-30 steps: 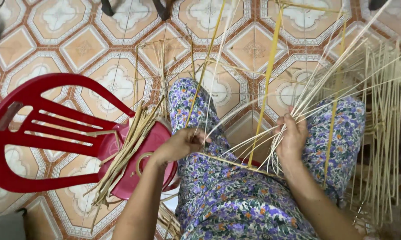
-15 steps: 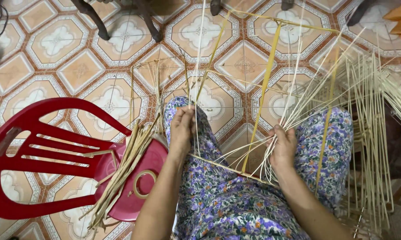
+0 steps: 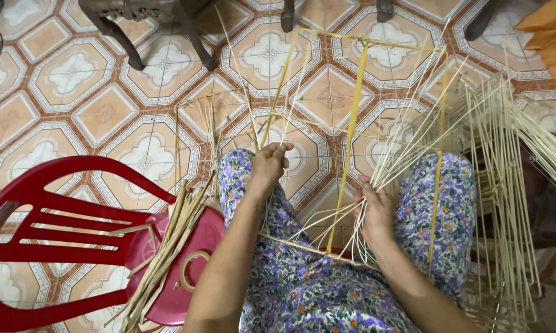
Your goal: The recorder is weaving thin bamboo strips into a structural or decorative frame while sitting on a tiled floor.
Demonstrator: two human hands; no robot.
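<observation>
I sit with a frame of yellow cane ribs (image 3: 351, 129) resting across my flower-print lap (image 3: 302, 283). My left hand (image 3: 269, 163) is stretched out over my left knee, its fingers closed on a thin pale strand (image 3: 247, 105) that runs up and away from me. My right hand (image 3: 373, 209) sits between my knees, gripping a fan of thin pale reeds (image 3: 413, 148) that spread up and to the right. More pale reeds (image 3: 506, 185) hang in a thick sheaf over my right knee.
A red plastic chair (image 3: 62, 246) lies on its side at my left, with a bundle of flat straw strips (image 3: 167, 253) and a cane ring (image 3: 192, 271) on it. Patterned floor tiles (image 3: 87, 111) lie around. Dark furniture legs (image 3: 124, 43) stand at the top.
My left hand has moved from beside my hip forward to my knee, drawing a strand out. The right hand has stayed put on the reeds. The view has tilted a little forward.
</observation>
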